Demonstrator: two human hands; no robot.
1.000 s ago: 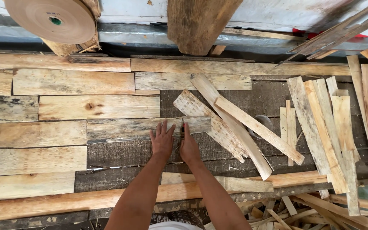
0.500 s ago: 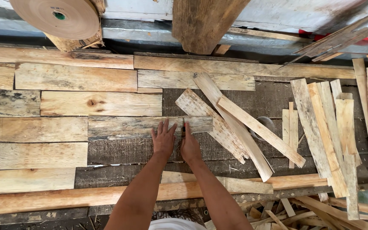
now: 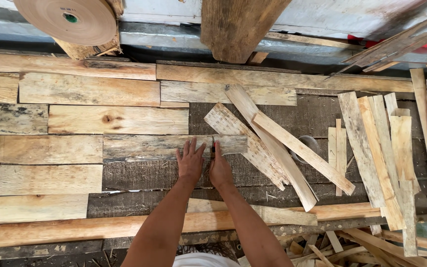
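Note:
My left hand [image 3: 190,160] lies flat with its fingers spread on a grey weathered plank [image 3: 144,147], which sits in the fourth row of boards laid side by side. My right hand [image 3: 220,169] rests right beside it on the same plank, fingers drawn together. A small dark tool tip [image 3: 213,145] shows at its fingertips, between the two hands. The plank's right end [image 3: 233,143] touches a pile of loose slats [image 3: 273,148] that lie crossed and slanted.
Pale boards [image 3: 90,91] fill the rows on the left. A brown paper roll [image 3: 67,20] and a thick wooden post [image 3: 238,27] stand at the back. More slats [image 3: 386,143] are heaped on the right. A long batten [image 3: 100,227] runs along the near edge.
Both hands stay on the same plank, almost unmoved. The view has shifted slightly.

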